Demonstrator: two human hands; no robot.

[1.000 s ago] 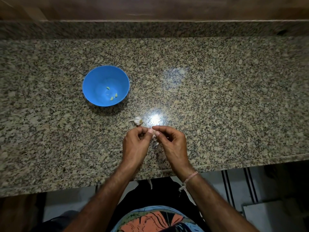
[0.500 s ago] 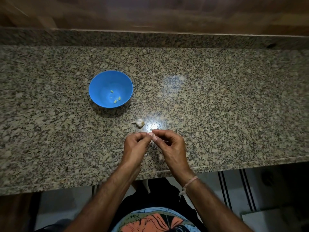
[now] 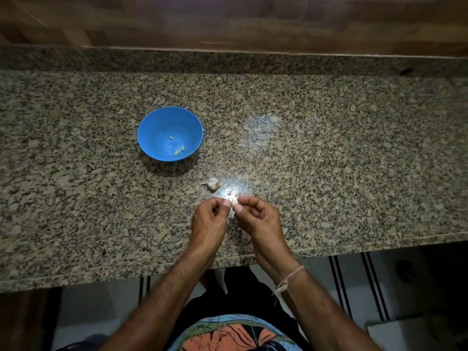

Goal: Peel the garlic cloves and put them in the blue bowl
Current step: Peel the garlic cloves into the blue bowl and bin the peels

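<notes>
Little has moved in the last half second. Both hands keep their place near the middle of the table's (image 3: 354, 153) front edge, and only the fingertips have drawn slightly apart. The left hand (image 3: 209, 221) and the right hand (image 3: 258, 220) have their fingers (image 3: 226, 203) curled in, thumb and forefinger of each clamped on one small garlic clove (image 3: 233, 200) held just above the table. Which hand has the skin and which the flesh is too small to tell.

The blue bowl (image 3: 145, 122) stands well apart, left of the hands and toward the middle of the table, with three peeled cloves (image 3: 178, 148) in its bottom. The rest of the garlic head (image 3: 212, 184) lies between the bowl and the hands, just beyond the fingertips.

The main risk is the clove itself. It is tiny and probably slick once bared, so a hard tug on the skin could shoot it out of the pinch. With the hands this near the front edge, it could then drop to the floor. Papery skin may cling to the fingertips and ride into the bowl with the clove. A glare patch on the table beside the fingertips would make pale scraps hard to spot. The reach toward the bowl passes close by the garlic head, and a careless sweep could knock it away. Too much nail pressure could also bruise or split the clove.
</notes>
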